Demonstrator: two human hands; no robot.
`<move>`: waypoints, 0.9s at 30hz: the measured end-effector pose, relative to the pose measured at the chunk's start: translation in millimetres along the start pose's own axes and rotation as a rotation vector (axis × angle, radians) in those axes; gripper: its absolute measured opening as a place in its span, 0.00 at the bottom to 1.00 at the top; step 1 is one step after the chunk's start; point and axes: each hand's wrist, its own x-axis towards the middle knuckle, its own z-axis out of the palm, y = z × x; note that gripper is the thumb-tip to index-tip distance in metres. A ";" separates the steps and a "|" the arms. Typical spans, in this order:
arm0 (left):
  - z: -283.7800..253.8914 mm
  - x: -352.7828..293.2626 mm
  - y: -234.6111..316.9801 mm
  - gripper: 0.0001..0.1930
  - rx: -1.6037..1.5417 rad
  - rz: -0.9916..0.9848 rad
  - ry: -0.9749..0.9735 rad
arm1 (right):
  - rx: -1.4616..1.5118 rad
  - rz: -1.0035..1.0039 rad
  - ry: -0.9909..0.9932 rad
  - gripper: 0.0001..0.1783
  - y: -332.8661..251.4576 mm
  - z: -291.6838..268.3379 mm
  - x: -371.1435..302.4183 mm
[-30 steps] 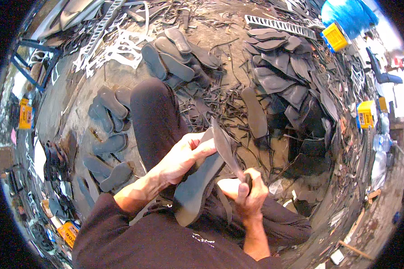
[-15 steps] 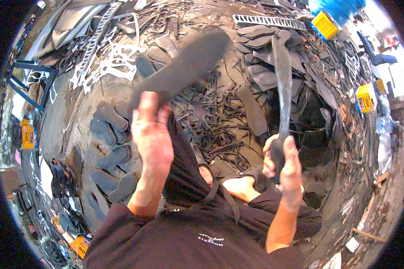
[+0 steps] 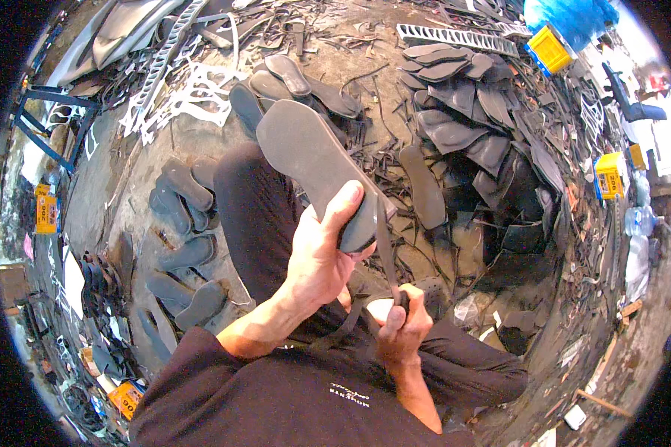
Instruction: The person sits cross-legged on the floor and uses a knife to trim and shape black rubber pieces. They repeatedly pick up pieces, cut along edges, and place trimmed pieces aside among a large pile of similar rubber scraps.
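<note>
A dark grey shoe sole (image 3: 298,145) slants up and away in front of me, its flat face toward me. My left hand (image 3: 313,261) is closed round its near end, the thumb lying on the face. In my right hand (image 3: 404,324) is a long-bladed knife (image 3: 386,253), the fist wrapped round its dark handle. The narrow-looking blade points away from me along the sole's right edge, near my left fingers. Whether it touches the sole, I cannot tell. Below, a single sole (image 3: 423,186) lies on the ground amid dark trimmings.
Several soles (image 3: 183,186) lie left of my bent knee (image 3: 246,216). More soles (image 3: 287,74) are grouped ahead. A large heap of dark sole pieces (image 3: 455,127) stands at the right. White cut-out scraps (image 3: 197,97) and yellow boxes (image 3: 548,51) lie farther out.
The sole has swung nearer and turned, its far end now pointing up and left. My left hand moved right and closed round it. The knife came down and left, beside the sole.
</note>
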 end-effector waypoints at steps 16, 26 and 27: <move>-53.2 -35.6 -7.3 0.24 -0.073 -0.052 -0.187 | 0.876 0.410 -0.377 0.32 -44.6 11.9 95.0; -68.3 -16.7 -66.7 0.19 -1.015 -0.692 -0.564 | 0.990 0.517 -0.163 0.21 -18.7 27.3 126.8; -66.0 -18.2 -73.4 0.21 -1.040 -0.712 -0.568 | 0.971 0.532 -0.169 0.18 -22.6 24.5 130.5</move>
